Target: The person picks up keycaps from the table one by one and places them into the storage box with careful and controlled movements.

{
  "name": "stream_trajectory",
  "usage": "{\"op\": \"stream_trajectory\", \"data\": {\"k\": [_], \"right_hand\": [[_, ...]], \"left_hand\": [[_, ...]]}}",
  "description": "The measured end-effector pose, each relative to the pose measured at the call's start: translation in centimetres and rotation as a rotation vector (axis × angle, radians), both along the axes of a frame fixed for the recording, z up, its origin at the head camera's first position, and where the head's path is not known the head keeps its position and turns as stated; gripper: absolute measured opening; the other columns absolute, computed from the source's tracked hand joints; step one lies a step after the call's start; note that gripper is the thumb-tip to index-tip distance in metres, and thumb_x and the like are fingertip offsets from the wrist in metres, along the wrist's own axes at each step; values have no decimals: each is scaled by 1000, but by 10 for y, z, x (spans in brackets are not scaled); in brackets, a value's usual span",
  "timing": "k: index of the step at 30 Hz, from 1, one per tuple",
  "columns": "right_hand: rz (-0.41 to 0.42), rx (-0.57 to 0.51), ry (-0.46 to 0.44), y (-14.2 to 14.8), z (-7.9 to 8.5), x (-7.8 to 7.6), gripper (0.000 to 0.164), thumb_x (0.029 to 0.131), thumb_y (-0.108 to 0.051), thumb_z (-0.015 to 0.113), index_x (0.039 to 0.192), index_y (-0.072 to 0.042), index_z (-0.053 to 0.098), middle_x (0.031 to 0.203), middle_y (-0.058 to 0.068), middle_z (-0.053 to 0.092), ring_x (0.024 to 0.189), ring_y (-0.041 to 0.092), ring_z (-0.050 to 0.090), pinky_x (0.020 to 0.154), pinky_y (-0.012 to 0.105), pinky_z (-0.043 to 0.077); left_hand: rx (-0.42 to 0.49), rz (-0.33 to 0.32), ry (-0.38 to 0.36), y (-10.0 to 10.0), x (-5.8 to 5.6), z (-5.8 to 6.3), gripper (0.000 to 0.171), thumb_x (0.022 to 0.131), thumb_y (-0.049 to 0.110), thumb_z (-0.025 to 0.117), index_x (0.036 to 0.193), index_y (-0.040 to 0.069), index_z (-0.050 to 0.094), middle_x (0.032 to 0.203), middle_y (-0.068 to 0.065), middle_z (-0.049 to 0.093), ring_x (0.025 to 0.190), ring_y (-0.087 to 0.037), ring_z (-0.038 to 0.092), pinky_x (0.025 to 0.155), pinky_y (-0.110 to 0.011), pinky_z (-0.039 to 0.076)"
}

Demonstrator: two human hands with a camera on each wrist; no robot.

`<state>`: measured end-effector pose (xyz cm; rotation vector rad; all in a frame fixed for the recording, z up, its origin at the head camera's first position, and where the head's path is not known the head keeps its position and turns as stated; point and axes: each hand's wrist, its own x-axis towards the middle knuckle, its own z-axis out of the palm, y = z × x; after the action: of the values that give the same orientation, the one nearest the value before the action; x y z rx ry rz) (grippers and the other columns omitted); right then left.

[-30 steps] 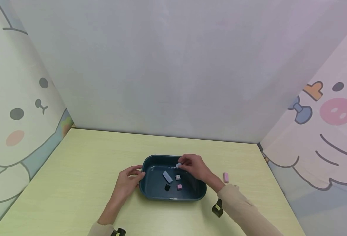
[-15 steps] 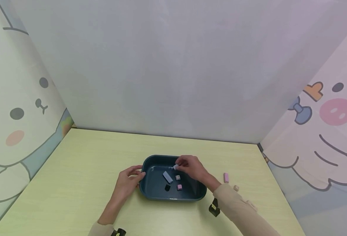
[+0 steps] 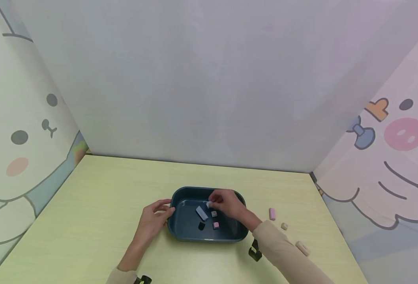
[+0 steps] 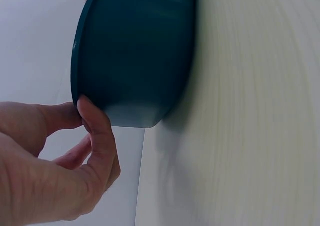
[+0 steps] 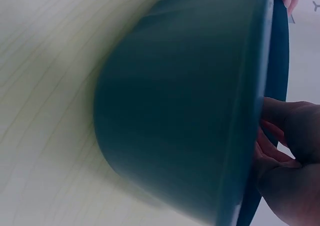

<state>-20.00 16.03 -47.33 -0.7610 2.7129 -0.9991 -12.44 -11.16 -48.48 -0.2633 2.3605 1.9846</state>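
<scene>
The left hand [image 3: 153,221] is at the left rim of the tray [image 3: 209,239], the right hand [image 3: 228,203] over its right half; inside, a bar [image 3: 201,213] lies left of two cubes [image 3: 216,225] (one before the other, from here). Rightward on the table [image 3: 123,189] lie three pieces [image 3: 272,214].

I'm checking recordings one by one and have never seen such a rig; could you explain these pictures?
There is no machine here: a person works with a bare left hand and right hand. The wide picture is taken from the person's head, looking forward and down; the two close-ups are taken from the left and right wrists.

On the pale yellow table stands a dark teal tub. In it lie a long pale-blue block, a whitish cube, a pink cube and a black block. To its right lie a pink bar, a small beige block and a longer beige block.

The left hand has its grip on the tub's rim. The right hand, partly inside the tub, has its grip on a small pale block.
</scene>
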Motion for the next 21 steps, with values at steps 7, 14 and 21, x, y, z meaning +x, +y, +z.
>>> {"op": "stream_trajectory", "data": {"k": [7, 14, 21], "right_hand": [[1, 5, -12, -4, -2, 3, 8, 95, -5, 73, 102, -4, 73, 97, 6, 72, 86, 16, 68, 78, 32, 58], [11, -2, -18, -8, -3, 5, 11, 94, -1, 72, 105, 2, 72, 98, 10, 72, 86, 18, 68, 77, 35, 59], [7, 0, -38, -11, -5, 6, 11, 95, 0, 71, 106, 2, 72, 98, 9, 71, 84, 17, 65, 75, 30, 57]], "left_hand": [[2, -2, 2, -1, 0, -1, 33, 96, 8, 72, 128, 0, 67, 97, -10, 68, 78, -22, 68, 64, -32, 56], [9, -2, -6, -1, 0, 0, 34, 96, 9, 72, 129, 0, 67, 100, -12, 67, 79, -23, 68, 64, -31, 56], [5, 1, -14, 1, 1, 1, 34, 96, 9, 71, 129, 0, 67, 101, -13, 67, 80, -25, 69, 64, -31, 56]]}}
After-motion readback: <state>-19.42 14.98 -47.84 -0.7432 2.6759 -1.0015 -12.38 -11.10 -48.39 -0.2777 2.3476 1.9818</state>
